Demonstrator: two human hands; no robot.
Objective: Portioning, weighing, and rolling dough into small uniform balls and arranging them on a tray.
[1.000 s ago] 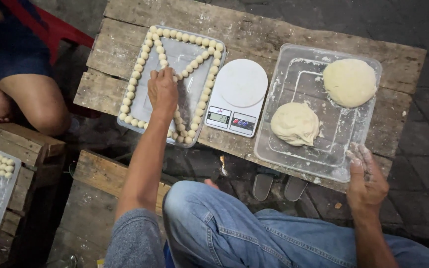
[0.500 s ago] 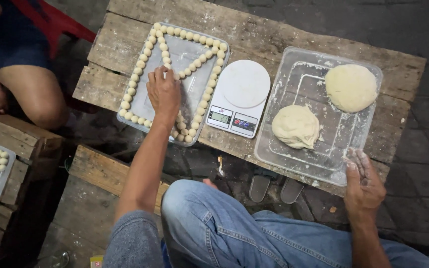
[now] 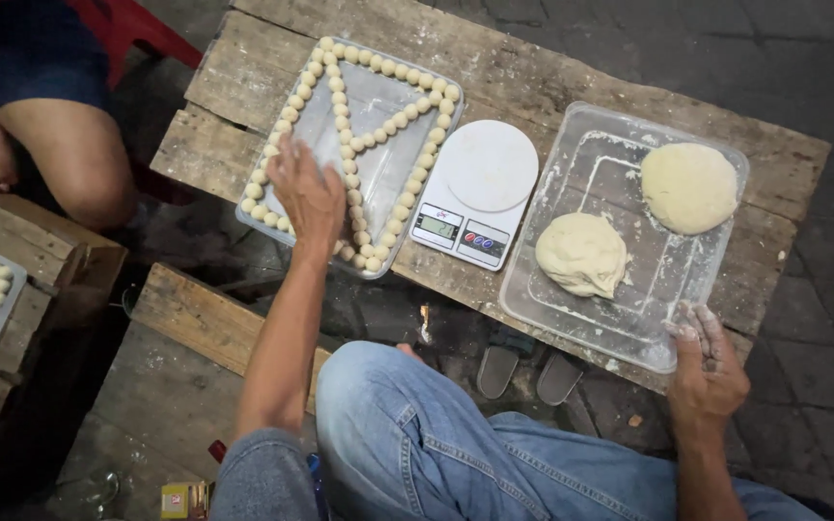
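Dough balls [image 3: 351, 183] lie right under your left hand [image 3: 308, 198], fingers spread, perhaps touching them; right hand [image 3: 708, 371] rests loosely open at the tub [image 3: 571, 318] corner.

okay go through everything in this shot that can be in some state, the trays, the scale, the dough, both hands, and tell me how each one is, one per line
Left clear plastic tray: part filled, small dough balls along its edges and in crossing rows.
White round-topped kitchen scale: platform bare, display too small to read.
Right clear plastic tray: floured, holding two dough lumps.
Two pale dough lumps: uncut, apart.
Left hand: open, over the ball rows.
Right hand: open, on the right tray's near corner.
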